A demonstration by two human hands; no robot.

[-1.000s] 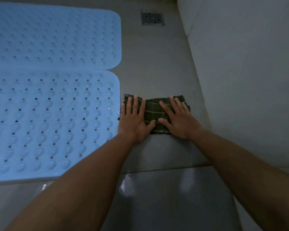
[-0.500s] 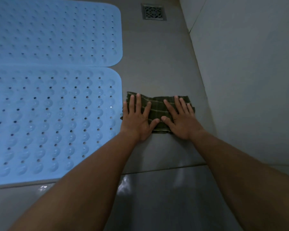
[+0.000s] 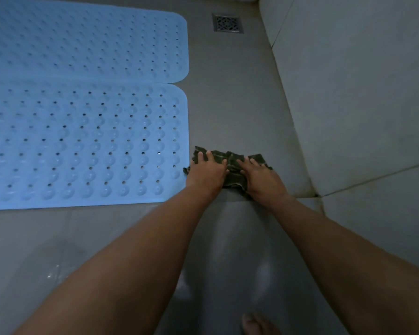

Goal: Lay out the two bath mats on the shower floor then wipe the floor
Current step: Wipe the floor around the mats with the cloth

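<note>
The grey shower floor (image 3: 232,112) filled most of your view, wet and shiny at the near end where it reflected light. To the right, a pale tiled wall (image 3: 363,97) rose from the floor's edge. On the left of the floor lay the two blue bath mats, flat and side by side: the far mat (image 3: 87,44) and the near mat (image 3: 82,146), their long edges touching or just overlapping; I could not tell which. Both had rounded corners on the right and rows of small holes and bumps. Nothing sat on either mat.

Your two forearms reached out from the near edge toward the strip of bare floor between the mats and the wall. There, a dark green checked cloth (image 3: 232,163) lay bunched on the floor, its left end just beside the right edge of the near mat. Your left hand (image 3: 207,172) pressed down on the cloth's left part, fingers spread flat; your right hand (image 3: 259,176) pressed on its right part, also spread flat, neither grip pinching the cloth.

A square metal drain grate (image 3: 228,22) sat far off near the wall's corner. Toes of a bare foot (image 3: 257,322) showed at the near edge.
</note>
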